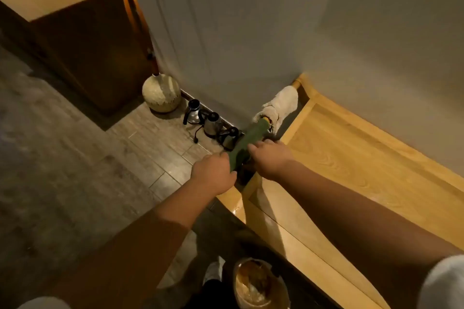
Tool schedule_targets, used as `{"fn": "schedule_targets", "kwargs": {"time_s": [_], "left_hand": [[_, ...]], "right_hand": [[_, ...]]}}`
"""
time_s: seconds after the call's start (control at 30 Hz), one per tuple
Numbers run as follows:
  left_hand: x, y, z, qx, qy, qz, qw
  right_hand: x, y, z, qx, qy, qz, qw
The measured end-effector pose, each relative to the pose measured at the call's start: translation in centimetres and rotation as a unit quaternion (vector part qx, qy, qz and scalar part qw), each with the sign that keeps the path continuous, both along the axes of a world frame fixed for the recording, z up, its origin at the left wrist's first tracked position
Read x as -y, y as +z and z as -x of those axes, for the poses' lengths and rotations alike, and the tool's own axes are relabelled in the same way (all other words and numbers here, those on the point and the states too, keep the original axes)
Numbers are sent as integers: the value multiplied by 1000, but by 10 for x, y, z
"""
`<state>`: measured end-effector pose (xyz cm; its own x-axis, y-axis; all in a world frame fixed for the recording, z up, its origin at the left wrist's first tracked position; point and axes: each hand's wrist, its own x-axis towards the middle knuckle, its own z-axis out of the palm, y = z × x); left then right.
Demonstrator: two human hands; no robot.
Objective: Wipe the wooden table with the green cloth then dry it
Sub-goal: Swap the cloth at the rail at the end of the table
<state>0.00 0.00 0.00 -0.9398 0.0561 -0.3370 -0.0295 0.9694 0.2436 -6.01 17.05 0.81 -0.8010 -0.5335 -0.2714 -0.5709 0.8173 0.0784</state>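
Note:
The green cloth (247, 142) is stretched as a narrow band over a rail at the left end of the light wooden table (351, 158). My left hand (213, 173) grips its near end and my right hand (270, 158) grips it just beside, both fists closed on the fabric. A whitish cloth (278, 108) hangs bunched on the same rail, farther back by the wall.
Three small kettles and pots (211, 123) stand on the tiled floor along the wall, next to a round pale vase (161, 94). A dark wooden cabinet (82, 40) stands at the left. A bin with rubbish (258, 283) sits below, near my feet.

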Motion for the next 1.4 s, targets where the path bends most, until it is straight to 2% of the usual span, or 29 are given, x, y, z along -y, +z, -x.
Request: {"fn": "schedule_targets", "kwargs": {"time_s": [0.2,0.4,0.5,0.63,0.77,0.93,1.07,1.13,1.23,1.4], "left_hand": [[-12,-39,33,51,72,-69,994],[-19,-57,43,112,94,-94,985],[-20,-60,39,136,99,-86,982],[-20,-60,33,112,92,-61,988],[-16,-56,24,43,43,-18,998],[9,-32,16,1,3,1,1000],[26,6,14,-21,5,-15,1000],[36,26,11,-37,0,-37,999],[41,51,6,-64,-30,-43,997],[17,76,1,-88,-110,-45,989]], "right_hand": [[18,-22,53,14,34,-74,997],[24,-30,89,37,80,-169,982],[24,-36,96,59,97,-173,978],[24,-32,98,77,131,-173,973],[16,-18,95,57,159,-170,971],[2,0,84,24,168,-92,981],[-23,12,62,46,102,70,991],[-38,22,47,78,41,166,982],[-63,37,19,93,-24,260,961],[-103,55,-36,92,-127,312,937]]}}
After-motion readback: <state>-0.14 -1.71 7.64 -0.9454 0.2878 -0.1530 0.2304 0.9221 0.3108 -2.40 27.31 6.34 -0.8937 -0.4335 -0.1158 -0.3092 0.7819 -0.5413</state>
